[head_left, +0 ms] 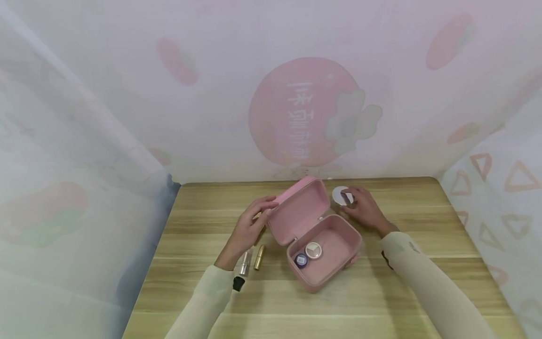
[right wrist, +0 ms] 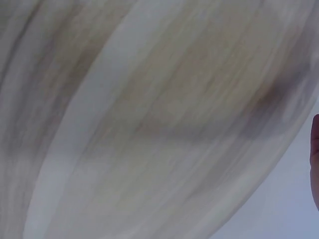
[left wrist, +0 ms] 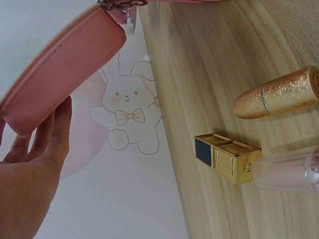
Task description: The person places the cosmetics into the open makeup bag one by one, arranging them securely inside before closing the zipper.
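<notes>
Pink cosmetics case (head_left: 334,245), palette (head_left: 313,251), blue jar (head_left: 301,260) inside, is being gripped by left hand (head_left: 247,227); silver-topped container (head_left: 340,196) is being pinched by right hand (head_left: 365,209).

Matt, leather-look case (left wrist: 67,67); glittery metallic lipstick tube (left wrist: 276,93); smooth wood-grain tabletop (left wrist: 209,84)

The left sleeve (head_left: 202,301) and right sleeve (head_left: 427,278) are long and cream. A small black bit (head_left: 238,283) shows under the left one.

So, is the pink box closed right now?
No, the pink box stands open, its lid tilted up with the left hand at its edge.
</notes>
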The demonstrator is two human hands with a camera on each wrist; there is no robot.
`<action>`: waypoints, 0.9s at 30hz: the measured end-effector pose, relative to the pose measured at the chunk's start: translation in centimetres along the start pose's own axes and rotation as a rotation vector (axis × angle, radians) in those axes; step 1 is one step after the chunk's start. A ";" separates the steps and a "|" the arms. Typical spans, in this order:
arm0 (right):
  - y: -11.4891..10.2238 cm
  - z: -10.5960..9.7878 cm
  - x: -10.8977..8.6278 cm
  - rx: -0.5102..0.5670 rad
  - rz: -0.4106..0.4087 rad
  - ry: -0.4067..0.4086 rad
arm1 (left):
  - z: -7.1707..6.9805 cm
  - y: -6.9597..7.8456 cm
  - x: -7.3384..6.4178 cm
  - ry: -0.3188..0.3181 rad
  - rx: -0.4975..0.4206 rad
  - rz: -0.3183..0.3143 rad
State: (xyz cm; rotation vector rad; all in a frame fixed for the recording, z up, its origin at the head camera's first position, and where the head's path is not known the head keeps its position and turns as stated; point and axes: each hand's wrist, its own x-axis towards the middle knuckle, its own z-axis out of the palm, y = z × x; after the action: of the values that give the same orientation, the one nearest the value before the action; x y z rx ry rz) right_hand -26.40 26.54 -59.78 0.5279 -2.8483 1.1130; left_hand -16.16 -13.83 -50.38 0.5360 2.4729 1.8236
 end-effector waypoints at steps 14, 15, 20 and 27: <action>-0.1 -1.9 -2.3 -0.058 -0.058 0.073 | 0.2 0.3 0.3 0.009 0.016 0.013; -0.1 -2.0 -2.4 -0.059 -0.058 0.076 | 0.2 0.3 0.3 0.009 0.016 0.015; -0.5 -2.6 -3.0 -0.056 -0.061 0.087 | 0.2 0.2 0.3 0.007 0.022 0.013; -1.0 -3.1 -3.6 -0.034 -0.091 0.103 | 0.1 0.0 0.3 0.007 0.019 0.014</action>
State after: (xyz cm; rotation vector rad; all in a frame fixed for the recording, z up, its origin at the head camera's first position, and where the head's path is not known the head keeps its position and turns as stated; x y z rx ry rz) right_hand -23.00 29.03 -57.39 0.5744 -2.7215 1.0427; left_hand -16.45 -13.66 -50.36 0.5496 2.4997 1.8125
